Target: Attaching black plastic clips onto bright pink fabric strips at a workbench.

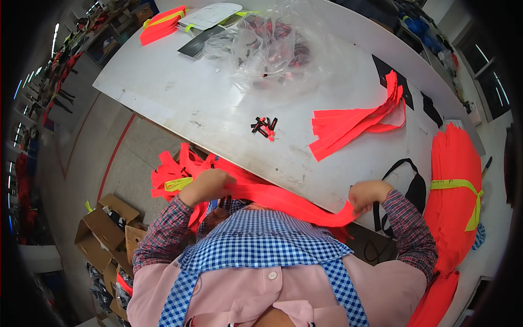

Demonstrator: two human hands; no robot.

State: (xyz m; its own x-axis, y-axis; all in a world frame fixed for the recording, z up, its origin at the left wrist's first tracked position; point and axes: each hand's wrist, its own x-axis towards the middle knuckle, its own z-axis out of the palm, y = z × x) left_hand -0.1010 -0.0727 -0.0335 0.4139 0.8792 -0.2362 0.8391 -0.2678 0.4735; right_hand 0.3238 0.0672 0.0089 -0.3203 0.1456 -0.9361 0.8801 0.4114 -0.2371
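Neon-orange fabric strap (283, 199), long and flat, runs taut between my two hands just off the near edge of the grey-white worktop (180, 92). My right hand (368, 195) pinches one end of it in a closed grip; my left hand (207, 185) has its grip closed around the other end, where the strap joins a loose bunch of orange strips tied with a yellow-green band (177, 177). Further from the strap, on the worktop, I see a fanned pile of orange strips (354, 124) and a few small black and red clips (264, 126). Beyond those lies a crumpled clear plastic bag (267, 46). Right of the strap sits a tall bundle of orange strips bound with yellow-green tape (455, 191), with a black strap loop (408, 188) beside it.
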